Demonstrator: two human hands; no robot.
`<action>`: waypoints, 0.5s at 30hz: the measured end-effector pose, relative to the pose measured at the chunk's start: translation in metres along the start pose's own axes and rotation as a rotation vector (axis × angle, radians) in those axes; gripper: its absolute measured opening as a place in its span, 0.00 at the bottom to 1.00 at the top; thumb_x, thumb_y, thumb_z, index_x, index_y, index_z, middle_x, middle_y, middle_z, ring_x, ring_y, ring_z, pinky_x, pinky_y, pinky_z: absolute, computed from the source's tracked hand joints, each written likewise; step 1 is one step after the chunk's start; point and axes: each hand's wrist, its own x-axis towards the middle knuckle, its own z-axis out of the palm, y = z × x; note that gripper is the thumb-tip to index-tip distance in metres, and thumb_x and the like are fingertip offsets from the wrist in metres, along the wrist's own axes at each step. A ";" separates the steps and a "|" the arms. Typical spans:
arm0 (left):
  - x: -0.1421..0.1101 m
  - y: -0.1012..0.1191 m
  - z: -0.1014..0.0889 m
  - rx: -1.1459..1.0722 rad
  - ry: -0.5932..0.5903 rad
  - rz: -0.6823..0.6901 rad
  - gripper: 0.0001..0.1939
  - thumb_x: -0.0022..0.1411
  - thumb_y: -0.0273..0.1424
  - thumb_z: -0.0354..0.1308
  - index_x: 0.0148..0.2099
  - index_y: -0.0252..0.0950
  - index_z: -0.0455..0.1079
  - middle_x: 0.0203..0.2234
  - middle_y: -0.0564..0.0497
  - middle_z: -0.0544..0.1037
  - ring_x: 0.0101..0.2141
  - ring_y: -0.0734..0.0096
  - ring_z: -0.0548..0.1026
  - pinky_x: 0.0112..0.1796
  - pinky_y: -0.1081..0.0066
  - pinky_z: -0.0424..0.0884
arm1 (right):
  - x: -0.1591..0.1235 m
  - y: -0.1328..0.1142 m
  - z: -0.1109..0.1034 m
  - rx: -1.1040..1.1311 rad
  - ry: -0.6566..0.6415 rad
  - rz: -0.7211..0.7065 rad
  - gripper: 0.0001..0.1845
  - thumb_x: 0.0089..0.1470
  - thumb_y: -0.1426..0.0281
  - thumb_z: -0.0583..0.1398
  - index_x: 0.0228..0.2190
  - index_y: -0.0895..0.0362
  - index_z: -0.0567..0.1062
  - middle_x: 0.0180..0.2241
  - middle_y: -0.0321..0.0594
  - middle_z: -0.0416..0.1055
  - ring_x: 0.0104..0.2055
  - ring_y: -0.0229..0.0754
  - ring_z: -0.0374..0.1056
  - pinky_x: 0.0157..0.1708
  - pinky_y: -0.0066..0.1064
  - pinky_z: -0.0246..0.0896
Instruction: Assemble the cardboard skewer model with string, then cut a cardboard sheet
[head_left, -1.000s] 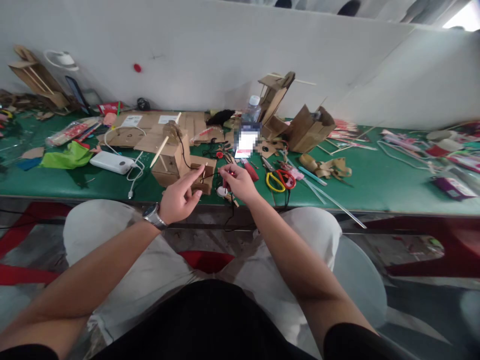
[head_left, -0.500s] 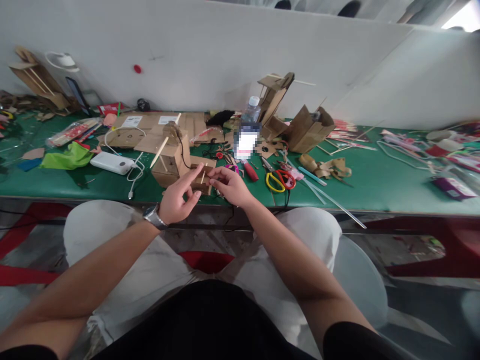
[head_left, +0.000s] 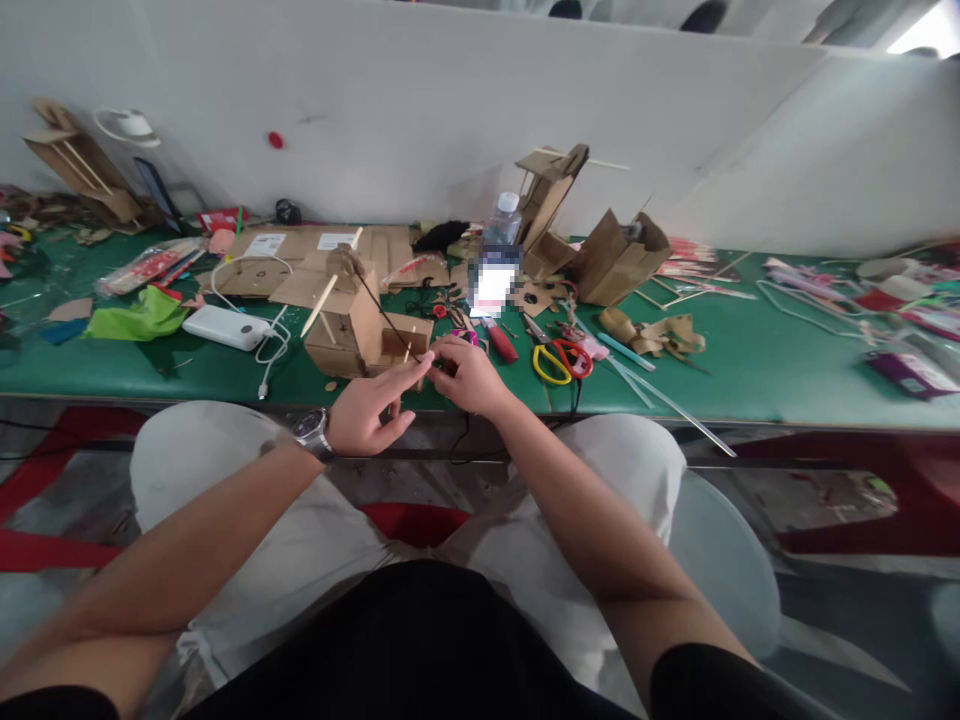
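Note:
A cardboard model (head_left: 351, 325), a box with a cardboard wheel on top and wooden sticks through it, stands near the table's front edge. From its wheel a thin black cord (head_left: 391, 322) runs taut, slanting down to my fingertips. My right hand (head_left: 469, 376) is closed in a pinch at the cord's lower end; the exact grip is partly hidden. My left hand (head_left: 373, 412) has its fingers stretched out and its thumb apart, the fingertips meeting those of the right hand. A short wooden stick (head_left: 409, 345) rises from the model's low tray, just behind my hands.
Scissors (head_left: 552, 362) with yellow and red handles and a red-handled tool (head_left: 500, 342) lie to the right. A white power bank (head_left: 225, 328) with a cable is at left. Behind stand a bottle (head_left: 502, 220), a blurred-out phone (head_left: 495, 284) and another cardboard model (head_left: 553, 195).
The black cord, slack before, is now pulled straight toward my hands. Both hands have drawn slightly toward me and to the right, and the left fingertips have come to the right ones.

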 end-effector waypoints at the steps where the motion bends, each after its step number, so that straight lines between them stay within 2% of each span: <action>1: 0.000 0.000 0.001 -0.004 -0.032 0.013 0.43 0.68 0.31 0.56 0.79 0.48 0.44 0.72 0.37 0.62 0.26 0.78 0.76 0.37 0.69 0.79 | 0.000 -0.001 -0.001 -0.003 0.023 0.007 0.06 0.60 0.70 0.61 0.35 0.57 0.79 0.40 0.44 0.76 0.37 0.41 0.69 0.36 0.32 0.63; 4: 0.000 -0.001 0.005 -0.014 -0.088 0.027 0.44 0.67 0.31 0.57 0.79 0.48 0.43 0.72 0.37 0.63 0.26 0.77 0.77 0.38 0.68 0.79 | 0.002 -0.002 -0.005 -0.014 0.119 0.035 0.06 0.60 0.69 0.61 0.33 0.57 0.78 0.37 0.41 0.75 0.32 0.39 0.65 0.35 0.32 0.61; 8: 0.000 -0.001 0.007 -0.011 -0.102 -0.006 0.43 0.68 0.33 0.57 0.79 0.47 0.44 0.70 0.37 0.66 0.27 0.76 0.79 0.39 0.67 0.79 | 0.002 -0.001 -0.006 0.037 0.242 0.087 0.04 0.59 0.68 0.62 0.35 0.56 0.77 0.33 0.37 0.74 0.28 0.37 0.62 0.32 0.32 0.59; 11: 0.000 -0.001 0.007 -0.003 -0.092 -0.042 0.42 0.68 0.33 0.58 0.79 0.47 0.45 0.69 0.38 0.68 0.27 0.77 0.78 0.39 0.68 0.79 | 0.002 -0.002 -0.008 0.130 0.288 0.115 0.05 0.59 0.68 0.62 0.37 0.56 0.77 0.29 0.34 0.70 0.27 0.37 0.61 0.30 0.31 0.58; 15: 0.000 -0.001 0.007 0.008 -0.065 -0.074 0.41 0.68 0.33 0.58 0.78 0.48 0.47 0.71 0.39 0.65 0.27 0.78 0.78 0.38 0.70 0.79 | 0.000 -0.009 -0.015 0.173 0.327 0.160 0.06 0.60 0.66 0.61 0.37 0.55 0.75 0.27 0.33 0.67 0.26 0.36 0.59 0.29 0.31 0.58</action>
